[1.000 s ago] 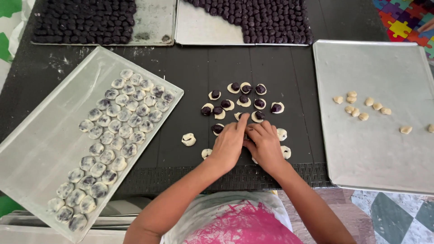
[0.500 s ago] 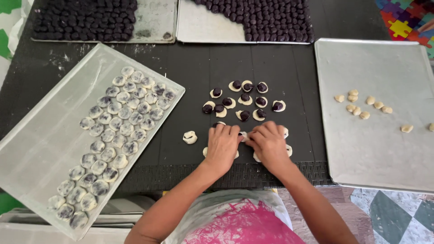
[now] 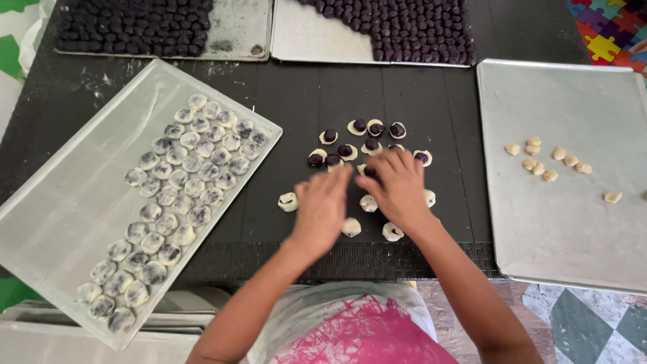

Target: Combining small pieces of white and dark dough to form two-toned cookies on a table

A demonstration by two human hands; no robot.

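Note:
Several pale dough discs topped with dark purple filling balls [image 3: 347, 151] lie in a cluster on the black table [image 3: 296, 94]. My left hand [image 3: 322, 207] hovers over the lower left of the cluster, fingers reaching toward the middle. My right hand [image 3: 397, 185] lies over the centre of the cluster, fingers bent down on a filled disc that is mostly hidden. Wrapped pale pieces [image 3: 351, 227] lie just below the hands, and one more wrapped piece [image 3: 288, 201] sits to the left.
A tilted metal tray [image 3: 60, 222] at left holds several rows of wrapped dumplings [image 3: 178, 178]. A tray [image 3: 573, 222] at right carries a few small dough lumps [image 3: 539, 160]. Two trays at the back hold dark filling balls [image 3: 135, 27]. A colourful puzzle mat [image 3: 606, 34] shows top right.
Both hands have shifted up from the lower wrapped pieces toward the middle of the cluster. The left hand has spread and moved slightly right.

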